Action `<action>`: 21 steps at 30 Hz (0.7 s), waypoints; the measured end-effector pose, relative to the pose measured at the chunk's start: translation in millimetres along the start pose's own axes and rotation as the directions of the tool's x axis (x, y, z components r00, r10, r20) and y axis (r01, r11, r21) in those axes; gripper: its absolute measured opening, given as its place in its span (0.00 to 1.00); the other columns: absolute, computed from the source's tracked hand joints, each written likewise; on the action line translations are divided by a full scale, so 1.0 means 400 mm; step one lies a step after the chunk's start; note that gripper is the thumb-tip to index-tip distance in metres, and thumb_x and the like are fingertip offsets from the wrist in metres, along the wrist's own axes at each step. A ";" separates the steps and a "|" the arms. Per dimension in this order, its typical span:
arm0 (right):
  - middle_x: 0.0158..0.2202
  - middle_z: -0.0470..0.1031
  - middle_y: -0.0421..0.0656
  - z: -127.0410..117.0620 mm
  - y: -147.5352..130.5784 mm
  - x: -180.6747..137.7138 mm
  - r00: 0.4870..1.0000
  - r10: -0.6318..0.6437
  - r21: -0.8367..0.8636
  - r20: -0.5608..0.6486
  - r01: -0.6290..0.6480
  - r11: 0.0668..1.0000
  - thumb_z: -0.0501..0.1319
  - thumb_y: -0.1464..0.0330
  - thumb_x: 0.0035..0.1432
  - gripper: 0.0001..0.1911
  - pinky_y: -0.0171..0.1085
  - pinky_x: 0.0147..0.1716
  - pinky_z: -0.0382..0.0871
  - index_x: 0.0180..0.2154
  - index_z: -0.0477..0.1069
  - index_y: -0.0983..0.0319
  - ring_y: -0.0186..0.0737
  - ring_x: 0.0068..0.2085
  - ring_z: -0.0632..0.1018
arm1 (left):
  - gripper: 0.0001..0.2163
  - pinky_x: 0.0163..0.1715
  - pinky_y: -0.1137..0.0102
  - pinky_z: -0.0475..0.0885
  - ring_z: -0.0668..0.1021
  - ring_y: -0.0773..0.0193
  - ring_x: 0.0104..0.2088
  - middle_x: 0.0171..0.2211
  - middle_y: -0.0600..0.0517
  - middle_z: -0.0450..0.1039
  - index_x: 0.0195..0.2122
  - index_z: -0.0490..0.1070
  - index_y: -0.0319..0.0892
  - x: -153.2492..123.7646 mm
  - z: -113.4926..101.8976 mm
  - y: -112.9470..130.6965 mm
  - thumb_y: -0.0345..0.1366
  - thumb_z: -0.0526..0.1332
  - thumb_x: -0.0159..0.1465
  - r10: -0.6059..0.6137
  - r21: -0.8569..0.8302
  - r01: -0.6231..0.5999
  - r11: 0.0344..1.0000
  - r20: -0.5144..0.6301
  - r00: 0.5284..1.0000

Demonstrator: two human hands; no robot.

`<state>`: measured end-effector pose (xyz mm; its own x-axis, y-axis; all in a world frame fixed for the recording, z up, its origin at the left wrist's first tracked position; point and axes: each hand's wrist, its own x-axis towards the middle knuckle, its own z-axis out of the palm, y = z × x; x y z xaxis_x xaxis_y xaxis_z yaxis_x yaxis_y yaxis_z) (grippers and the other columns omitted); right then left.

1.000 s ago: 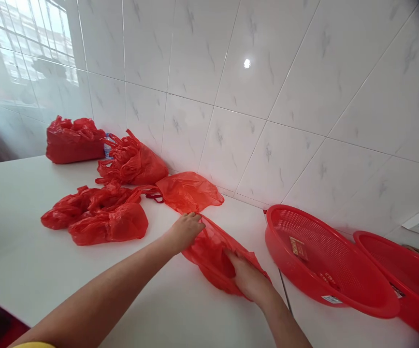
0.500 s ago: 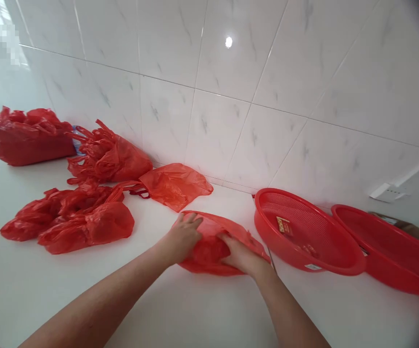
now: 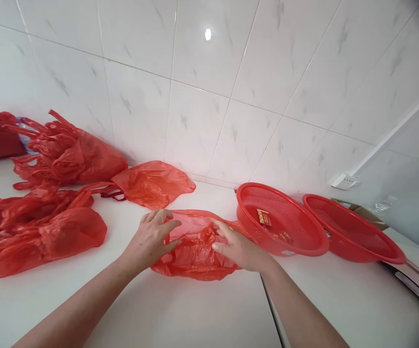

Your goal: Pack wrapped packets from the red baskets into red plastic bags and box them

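Note:
A thin red plastic bag (image 3: 198,256) lies crumpled on the white table in front of me. My left hand (image 3: 153,239) is over the bag's left end, thumb and fingers apart. At the right side of the same bag, my right hand (image 3: 238,246) rests with its thumb and forefinger spread, touching a gathered fold. Neither hand is closed around the plastic. Beyond the left hand, another red bag (image 3: 154,181) lies flattened near the wall.
More red bags, some bulging (image 3: 71,232) and a bundle (image 3: 75,157), fill the left. On the right stand a red mesh basket (image 3: 285,246) with a label inside and a second red basket (image 3: 361,241). A tiled wall (image 3: 202,130) bounds the back; a socket (image 3: 345,182) sits right.
My view has swung to the right. My hands have drawn apart from inside the bag, and the bag looks more crumpled and bunched up between them.

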<state>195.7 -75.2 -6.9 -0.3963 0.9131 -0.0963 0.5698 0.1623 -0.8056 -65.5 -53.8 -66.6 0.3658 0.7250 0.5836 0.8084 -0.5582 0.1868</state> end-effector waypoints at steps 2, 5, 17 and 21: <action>0.60 0.64 0.47 -0.015 0.031 0.020 0.997 0.064 0.198 0.050 -0.073 0.977 0.58 0.62 0.57 0.29 0.46 0.55 0.60 0.60 0.58 0.55 0.44 0.60 0.65 | 0.17 0.51 0.48 0.63 0.66 0.45 0.53 0.52 0.43 0.63 0.47 0.71 0.49 -0.009 0.012 -0.008 0.36 0.63 0.55 -0.088 0.020 0.089 0.996 -0.010 0.996; 0.56 0.68 0.49 -0.045 0.067 0.036 0.981 0.125 0.478 0.146 -0.180 0.860 0.61 0.61 0.56 0.24 0.43 0.56 0.61 0.54 0.66 0.59 0.42 0.56 0.69 | 0.23 0.47 0.54 0.69 0.66 0.45 0.55 0.59 0.44 0.58 0.53 0.67 0.51 -0.021 0.028 -0.021 0.34 0.60 0.55 -0.290 -0.148 0.307 0.940 0.124 0.949; 0.58 0.66 0.44 -0.249 0.185 -0.125 0.844 0.235 -0.199 -0.483 -0.366 0.909 0.61 0.53 0.52 0.30 0.48 0.52 0.65 0.56 0.64 0.53 0.53 0.57 0.68 | 0.24 0.47 0.65 0.70 0.73 0.56 0.50 0.52 0.49 0.70 0.56 0.65 0.48 -0.018 0.027 -0.035 0.39 0.56 0.56 -0.529 -0.499 0.615 0.610 0.322 0.785; 0.52 0.72 0.45 -0.187 0.238 -0.173 0.882 0.273 -0.458 -0.385 -0.439 0.773 0.56 0.59 0.56 0.26 0.45 0.46 0.67 0.57 0.63 0.54 0.53 0.52 0.72 | 0.23 0.49 0.64 0.69 0.72 0.55 0.52 0.53 0.48 0.70 0.53 0.67 0.45 -0.024 0.041 -0.059 0.40 0.56 0.55 -0.567 -0.475 0.635 0.609 0.299 0.767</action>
<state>331.1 -95.1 -33.1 0.0832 0.9933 -0.0799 0.9441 -0.1042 -0.3127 -80.7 -41.1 -89.7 -0.0400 0.9936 0.1055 0.5057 -0.0709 0.8598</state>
